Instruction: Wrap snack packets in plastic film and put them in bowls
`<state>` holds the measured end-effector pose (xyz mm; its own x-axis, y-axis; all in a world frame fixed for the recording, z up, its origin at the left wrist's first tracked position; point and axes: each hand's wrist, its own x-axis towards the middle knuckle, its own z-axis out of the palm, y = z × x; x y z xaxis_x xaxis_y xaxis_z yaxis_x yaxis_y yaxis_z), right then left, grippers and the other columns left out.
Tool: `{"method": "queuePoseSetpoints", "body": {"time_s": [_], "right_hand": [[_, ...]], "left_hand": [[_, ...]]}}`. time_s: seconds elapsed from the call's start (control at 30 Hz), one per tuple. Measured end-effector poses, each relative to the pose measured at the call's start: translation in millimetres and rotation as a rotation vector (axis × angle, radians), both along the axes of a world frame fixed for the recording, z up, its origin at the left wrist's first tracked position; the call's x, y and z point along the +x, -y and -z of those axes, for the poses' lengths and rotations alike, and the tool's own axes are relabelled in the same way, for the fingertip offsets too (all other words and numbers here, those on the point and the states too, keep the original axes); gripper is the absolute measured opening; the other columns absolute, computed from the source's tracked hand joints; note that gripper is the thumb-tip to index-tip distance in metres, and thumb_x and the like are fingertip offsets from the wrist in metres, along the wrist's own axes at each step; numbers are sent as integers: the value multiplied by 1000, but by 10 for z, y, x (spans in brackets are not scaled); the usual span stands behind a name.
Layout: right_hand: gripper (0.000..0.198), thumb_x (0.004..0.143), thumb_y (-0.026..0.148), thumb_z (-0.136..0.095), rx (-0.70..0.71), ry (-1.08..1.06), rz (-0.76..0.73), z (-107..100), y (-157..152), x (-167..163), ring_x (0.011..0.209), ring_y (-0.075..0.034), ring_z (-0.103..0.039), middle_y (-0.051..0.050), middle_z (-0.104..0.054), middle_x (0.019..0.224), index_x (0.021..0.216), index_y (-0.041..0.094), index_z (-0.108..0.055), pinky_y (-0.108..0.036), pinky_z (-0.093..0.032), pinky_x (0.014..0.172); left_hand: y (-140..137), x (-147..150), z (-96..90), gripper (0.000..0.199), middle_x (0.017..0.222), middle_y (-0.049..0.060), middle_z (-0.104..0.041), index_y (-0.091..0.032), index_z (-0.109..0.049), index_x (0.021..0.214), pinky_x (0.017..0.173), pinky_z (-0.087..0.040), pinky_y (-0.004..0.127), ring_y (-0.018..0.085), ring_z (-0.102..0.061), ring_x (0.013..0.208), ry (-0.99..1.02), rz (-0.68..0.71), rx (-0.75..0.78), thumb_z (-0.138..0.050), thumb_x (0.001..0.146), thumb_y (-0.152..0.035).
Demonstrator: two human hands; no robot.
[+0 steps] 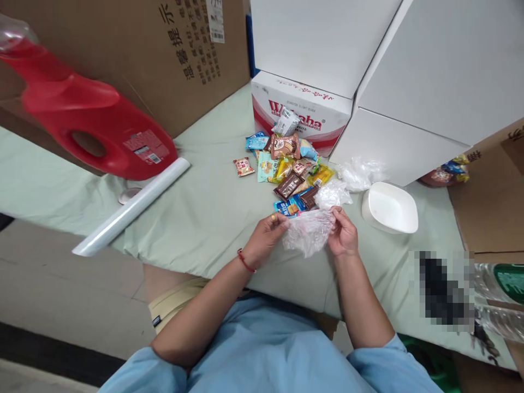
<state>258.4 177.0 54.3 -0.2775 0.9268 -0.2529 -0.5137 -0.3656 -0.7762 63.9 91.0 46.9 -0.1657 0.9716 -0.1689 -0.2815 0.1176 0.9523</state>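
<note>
Between my two hands a thin clear plastic bag [308, 236] is stretched by its edge, its lower part hanging crumpled. My left hand [268, 234] pinches the bag's left side, and my right hand [343, 232] pinches the right side. Just beyond the bag lies a heap of wrapped snacks [290, 184], with brown, blue, yellow and green packets. One small red and cream packet [243, 167] lies apart on the left. Crumpled clear plastic bags [333, 192] touch the heap's right side. To the right of my right hand stands a white plastic bowl [391, 210], with nothing seen inside.
A red detergent bottle [94, 123] and a white roll [133, 207] are at left. Behind the snacks stands a Wahaha carton [301, 109] beneath a white cabinet [307, 38]. Cardboard boxes [135, 54] border the back. Clear bottles [497, 281] lie at right.
</note>
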Motion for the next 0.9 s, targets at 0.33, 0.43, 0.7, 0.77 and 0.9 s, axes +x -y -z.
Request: {"method": "queuePoseSetpoints", "body": {"time_s": [0.33,0.43,0.7,0.77,0.9], "right_hand": [[43,71,54,-86,73,238,-21,85,66,-151,61,-10,-51,3,-62,75,92,21,-69,-19,-41,45],[38,64,40,-93,49,248,-74,50,80,-129,55,-7,-46,6,-55,68,82,19,-67,-17,-37,42],[37,64,33,-93,-74,86,-64,18,92,-136,47,-4,-42,8,-55,66,82,21,-63,-14,-34,39],[37,64,33,-93,-67,77,-70,29,101,-144,47,-4,-42,9,-54,64,81,21,-63,-14,-34,39],[36,66,34,-92,-69,86,-92,65,94,-151,45,-4,-39,8,-55,66,81,21,-62,-16,-32,37]], "left_hand": [[-2,-19,78,44,68,-5,-50,-20,-60,81,57,-38,22,9,-42,58,94,-198,-26,-77,77,-60],[17,-129,105,42,73,-5,-52,-20,-60,92,60,-40,22,9,-45,61,39,-239,-36,-80,75,-52],[211,-90,-46,34,59,-4,-47,-20,-62,69,56,-30,25,12,-41,56,-417,-265,-12,-67,89,-48],[164,14,-42,30,63,-2,-53,-20,-70,71,58,-31,26,13,-46,59,-499,-186,-30,-74,83,-47],[10,100,19,18,73,1,-61,-21,-77,79,63,-38,25,15,-53,67,-449,-159,2,-81,76,-38]]}}
